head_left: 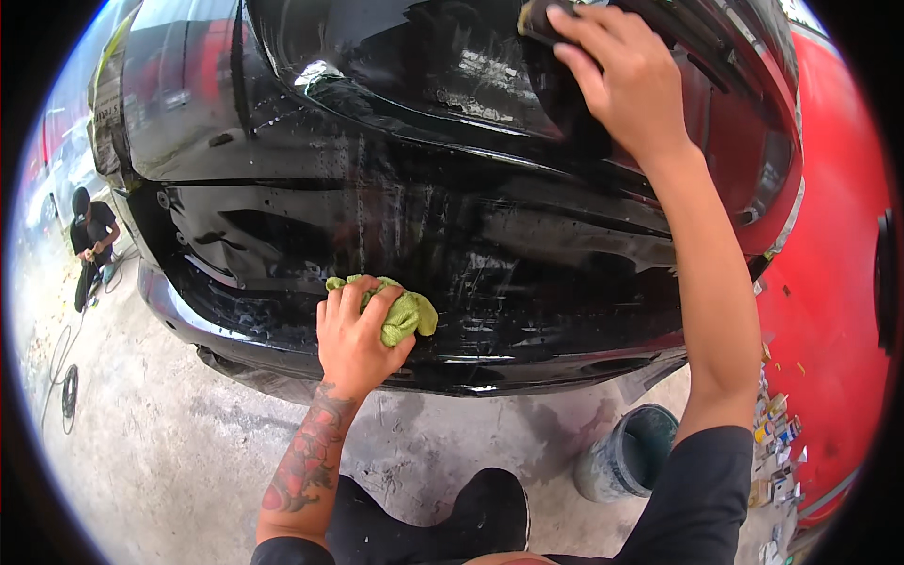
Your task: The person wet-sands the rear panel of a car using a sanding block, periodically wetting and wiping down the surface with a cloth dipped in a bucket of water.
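The black rear end of a car (311,217) fills the middle of the view, its glossy surface wet and streaked with pale residue. My left hand (353,334) is closed around a crumpled green cloth (405,315) and presses it on the lower panel, just above the bumper edge. Farther up and to the right, my right hand (621,75) grips a dark sanding block (540,21) with a tan edge. That block lies against the upper part of the car. Part of it is hidden under my fingers.
A bucket of cloudy liquid (626,452) stands on the concrete floor by my right arm. Red bodywork (829,235) rises at the right, with small containers and litter (777,433) beside it. At the far left another person (92,240) crouches near a black cable (70,395).
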The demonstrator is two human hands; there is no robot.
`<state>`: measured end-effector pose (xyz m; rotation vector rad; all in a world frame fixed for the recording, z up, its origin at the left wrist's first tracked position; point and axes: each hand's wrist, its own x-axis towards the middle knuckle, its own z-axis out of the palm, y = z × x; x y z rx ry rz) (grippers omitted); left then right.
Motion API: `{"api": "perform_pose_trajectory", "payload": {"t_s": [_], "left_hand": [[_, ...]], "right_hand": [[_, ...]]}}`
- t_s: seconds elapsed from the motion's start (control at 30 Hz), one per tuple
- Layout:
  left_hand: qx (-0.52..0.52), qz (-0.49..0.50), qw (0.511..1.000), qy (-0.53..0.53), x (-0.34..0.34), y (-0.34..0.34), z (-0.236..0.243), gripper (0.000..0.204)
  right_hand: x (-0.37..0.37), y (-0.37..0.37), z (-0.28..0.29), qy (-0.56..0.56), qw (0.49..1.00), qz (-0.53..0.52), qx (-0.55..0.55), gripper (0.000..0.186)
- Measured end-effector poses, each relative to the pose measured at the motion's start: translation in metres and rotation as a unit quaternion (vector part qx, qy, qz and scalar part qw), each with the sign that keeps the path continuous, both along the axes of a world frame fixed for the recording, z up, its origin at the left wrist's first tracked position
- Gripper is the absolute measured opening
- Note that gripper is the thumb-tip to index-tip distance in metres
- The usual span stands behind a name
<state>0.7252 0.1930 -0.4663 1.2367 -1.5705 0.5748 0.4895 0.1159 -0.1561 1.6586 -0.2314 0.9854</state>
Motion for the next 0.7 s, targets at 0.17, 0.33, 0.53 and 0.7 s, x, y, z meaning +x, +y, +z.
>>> {"api": "perform_pose_trajectory", "payload": {"t_s": [0.17,0.33,0.53,0.7], "left_hand": [[-0.009,0.007,1.0,-0.008,-0.003,-0.001,0.002,0.051],[-0.001,0.009,1.0,-0.001,0.0,-0.003,0.0,0.054],[-0.007,0.012,1.0,-0.006,-0.003,-0.002,0.002,0.054],[-0.005,0.007,1.0,-0.003,0.0,-0.002,-0.001,0.054]], "right_hand": [[-0.007,-0.02,0.003,0.021,0.999,0.032,0.008,0.028],[0.004,-0.016,0.009,0.001,0.999,0.015,0.041,0.029],[-0.008,-0.015,-0.004,0.013,1.0,-0.004,-0.004,0.03],[0.0,-0.017,0.004,-0.008,1.0,-0.015,-0.014,0.03]]}}
